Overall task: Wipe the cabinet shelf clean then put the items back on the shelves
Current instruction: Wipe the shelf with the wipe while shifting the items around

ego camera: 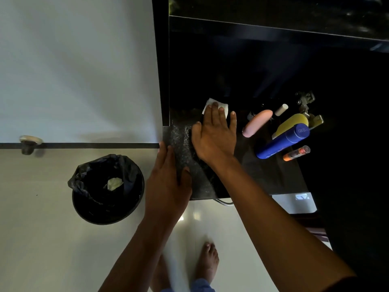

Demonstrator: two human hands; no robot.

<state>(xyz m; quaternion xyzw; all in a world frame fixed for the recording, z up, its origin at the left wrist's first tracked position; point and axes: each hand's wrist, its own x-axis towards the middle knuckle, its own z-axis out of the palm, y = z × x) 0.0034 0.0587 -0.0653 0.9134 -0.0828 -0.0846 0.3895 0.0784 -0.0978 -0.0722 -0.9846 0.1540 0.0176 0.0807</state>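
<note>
The right hand [214, 133] lies flat, fingers spread, pressing a white wipe [216, 106] onto the dark speckled shelf [210, 182]. The left hand [168, 182] rests open on the shelf's left front corner. To the right stand a pink bottle [256, 123], a yellow-capped bottle [291, 124], a blue Nivea bottle [283, 141], a small white tube [281, 109] and a small orange tube [296, 153], all close together. On the pale floor at left sits 1 black-lined bin [108, 189] holding a crumpled scrap [114, 183].

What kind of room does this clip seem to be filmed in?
Probably a home bathroom or dressing area: toiletry bottles stand on a dark cabinet shelf, a lined waste bin sits on a glossy tiled floor, and the person is barefoot.
</note>
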